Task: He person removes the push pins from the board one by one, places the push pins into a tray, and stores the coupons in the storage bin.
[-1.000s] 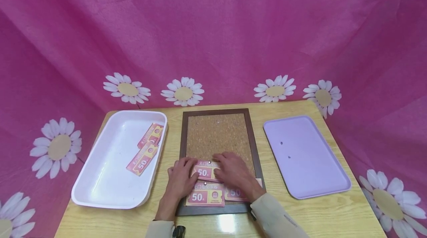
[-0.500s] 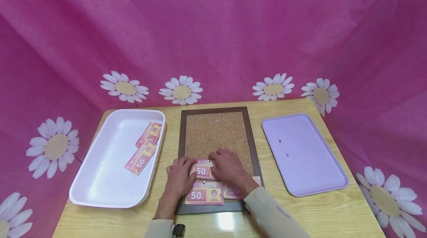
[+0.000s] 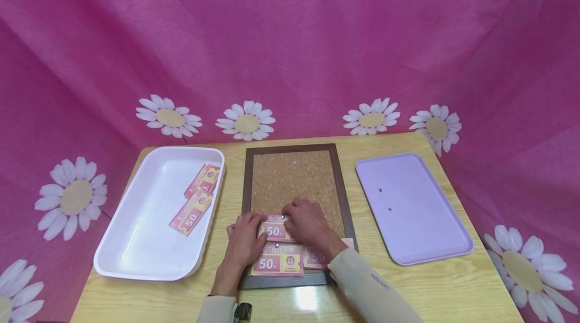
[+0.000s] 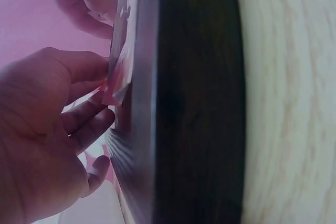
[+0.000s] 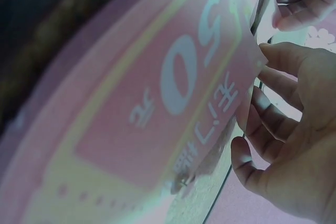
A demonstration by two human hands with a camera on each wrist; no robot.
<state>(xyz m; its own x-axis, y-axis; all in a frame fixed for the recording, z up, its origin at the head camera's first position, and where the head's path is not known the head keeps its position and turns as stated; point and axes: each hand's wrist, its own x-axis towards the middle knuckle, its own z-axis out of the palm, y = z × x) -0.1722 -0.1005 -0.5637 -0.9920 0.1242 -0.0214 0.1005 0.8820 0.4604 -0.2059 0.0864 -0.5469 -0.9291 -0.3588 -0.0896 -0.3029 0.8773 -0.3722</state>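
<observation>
A framed cork board (image 3: 294, 177) lies on the table with pink-and-yellow "50" paper coupons on its lower part. My left hand (image 3: 244, 240) holds the left end of the upper coupon (image 3: 273, 231), thumb and fingers bent at its edge. On that coupon's right part is my right hand (image 3: 310, 223), fingertips beside a small pushpin (image 3: 283, 216); the coupon's right end is hidden beneath it. Below lie a left coupon (image 3: 267, 264) with its own pin and a partly covered right coupon (image 3: 315, 258). In the right wrist view, a coupon (image 5: 131, 98) appears large, with bent fingers at its edge.
A white bin (image 3: 145, 232) at the left holds two coupons (image 3: 195, 212). To the right stands a lilac tray (image 3: 421, 222) with two tiny dark pins (image 3: 380, 190). A pink flowered cloth (image 3: 290, 51) hangs behind the wooden table (image 3: 476, 288).
The head view has shifted slightly. My right hand has edged a little left and up along the upper coupon, while my left hand stays at its left end.
</observation>
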